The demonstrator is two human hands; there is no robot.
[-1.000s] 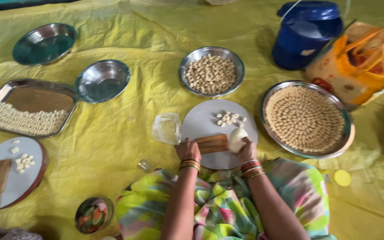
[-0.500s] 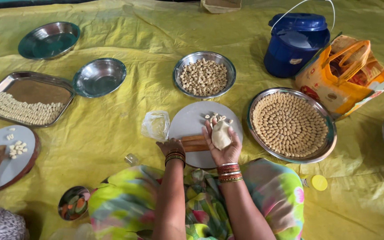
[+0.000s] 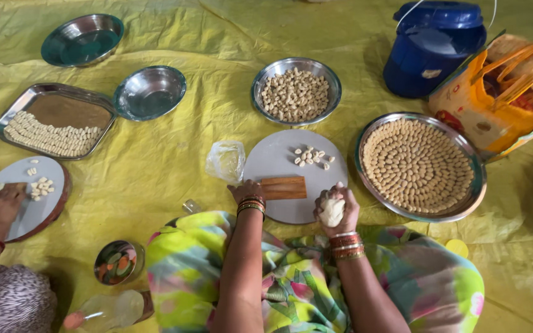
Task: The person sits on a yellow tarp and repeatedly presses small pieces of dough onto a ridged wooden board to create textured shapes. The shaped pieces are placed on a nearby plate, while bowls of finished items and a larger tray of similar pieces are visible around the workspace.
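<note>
your right hand (image 3: 335, 208) closes around a lump of pale dough (image 3: 331, 213) at the near edge of the round grey board (image 3: 279, 161) — your left hand (image 3: 245, 191) rests with fingers curled on the end of a ridged wooden block (image 3: 283, 187) lying on that board. small shaped pieces (image 3: 310, 156) sit farther up the board — a steel plate (image 3: 419, 165) packed with them lies to your right.

Bright even daylight, soft shadows, sharp focus, mild glare
</note>
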